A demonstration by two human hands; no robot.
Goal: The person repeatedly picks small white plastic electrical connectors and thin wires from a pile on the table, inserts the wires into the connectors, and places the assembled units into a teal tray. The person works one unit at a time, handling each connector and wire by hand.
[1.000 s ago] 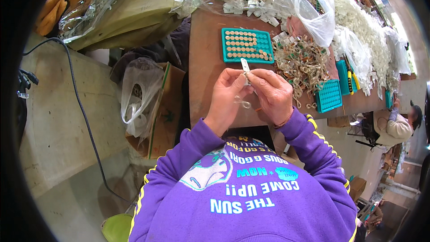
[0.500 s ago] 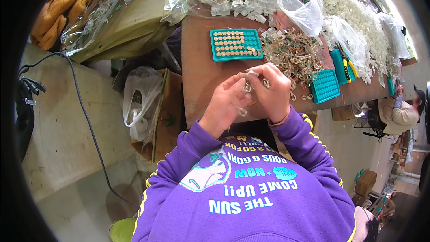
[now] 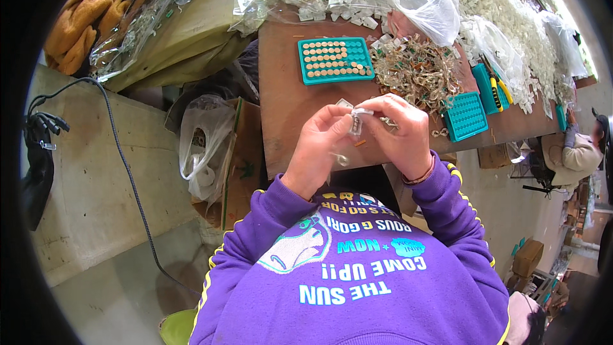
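Note:
Above the near edge of the brown table, my two hands meet around a small clear plastic piece (image 3: pixel 355 125) with something dark inside it. My left hand (image 3: pixel 317 142) pinches it between thumb and fingers, and a clear loop hangs below that hand. From the other side, the thumb and fingertips of my right hand (image 3: pixel 407 129) close on its whitish upper end. Just beyond my hands, a teal tray (image 3: pixel 357 46) holds rows of small round tan discs. To its right lies a heap of tangled clear and brownish loops (image 3: pixel 415 70).
A second teal tray (image 3: pixel 465 117) lies at the right, beside yellow-handled pliers (image 3: pixel 501 92). White plastic pieces pile up along the far side under clear bags (image 3: pixel 424 13). A cardboard box (image 3: pixel 239 160) with a plastic bag stands left of the table (image 3: pixel 281 115). Another person (image 3: pixel 565 160) sits far right.
My right hand has moved slightly right and down, with its fingertips still at the piece. More of the small clear piece shows between my hands.

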